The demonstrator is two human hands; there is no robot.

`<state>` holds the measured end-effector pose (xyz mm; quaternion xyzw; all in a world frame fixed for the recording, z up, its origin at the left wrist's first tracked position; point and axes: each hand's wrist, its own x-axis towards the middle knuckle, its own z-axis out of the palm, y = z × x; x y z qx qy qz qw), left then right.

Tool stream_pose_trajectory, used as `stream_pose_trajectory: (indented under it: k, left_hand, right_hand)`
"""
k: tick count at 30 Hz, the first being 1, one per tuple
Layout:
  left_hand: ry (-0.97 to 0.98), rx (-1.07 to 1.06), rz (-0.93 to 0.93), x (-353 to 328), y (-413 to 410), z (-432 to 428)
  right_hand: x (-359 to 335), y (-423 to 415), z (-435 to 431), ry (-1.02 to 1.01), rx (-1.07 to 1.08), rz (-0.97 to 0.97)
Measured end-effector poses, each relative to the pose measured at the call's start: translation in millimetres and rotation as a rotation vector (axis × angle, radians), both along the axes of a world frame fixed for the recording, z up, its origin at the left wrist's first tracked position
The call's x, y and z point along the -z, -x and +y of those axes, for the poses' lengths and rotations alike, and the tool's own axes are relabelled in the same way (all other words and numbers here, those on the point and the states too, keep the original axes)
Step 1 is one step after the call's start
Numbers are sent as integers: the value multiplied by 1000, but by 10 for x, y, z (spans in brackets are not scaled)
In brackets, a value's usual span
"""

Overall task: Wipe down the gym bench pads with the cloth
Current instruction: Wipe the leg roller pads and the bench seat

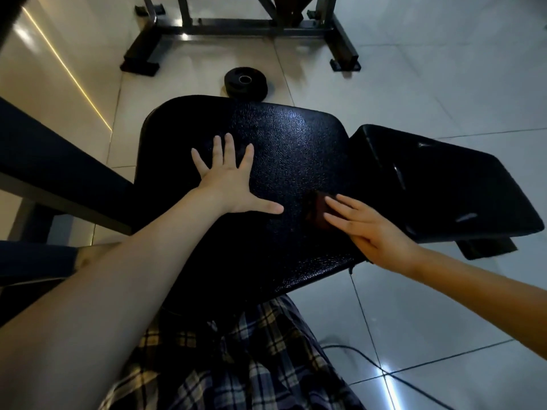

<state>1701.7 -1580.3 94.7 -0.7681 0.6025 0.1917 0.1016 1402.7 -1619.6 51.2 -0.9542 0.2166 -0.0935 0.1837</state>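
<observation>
A large black textured bench pad [296,137] fills the middle of the view. A second, smaller black pad [438,184] slants off to its right. My left hand [228,179] lies flat on the large pad with fingers spread wide. My right hand [367,229] presses straight fingers on a small dark reddish-brown cloth [316,208] near the large pad's right edge. The fingers cover part of the cloth.
A black weight plate [245,83] lies on the tiled floor just beyond the pad. A metal rack base [236,28] stands farther back. A dark bar [59,173] crosses at left. A cable [370,362] trails on the floor at lower right.
</observation>
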Motion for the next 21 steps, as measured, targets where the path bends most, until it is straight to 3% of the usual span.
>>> stream_pose_trajectory:
  k: [3,9,13,17,21]
  left_hand:
    - [-1,-6,-8,6,-5,-18]
    - [-84,-7,-56,-84,-1,-39]
    - [-135,-3,-56,-137,-2,-65]
    - [-149,33,-99,-187,-71,-74]
    - [-142,22,-100,-259,-437,-9]
  right_hand:
    - [-19,-422,-393,-25,59,-16]
    - [-141,-1550,-1388,2,418,-7]
    - [-146,-1786,-1568,12,498,7]
    - [-108,-1526,-1221,8,379,4]
    - [-21,-814,-310,38,46,-16]
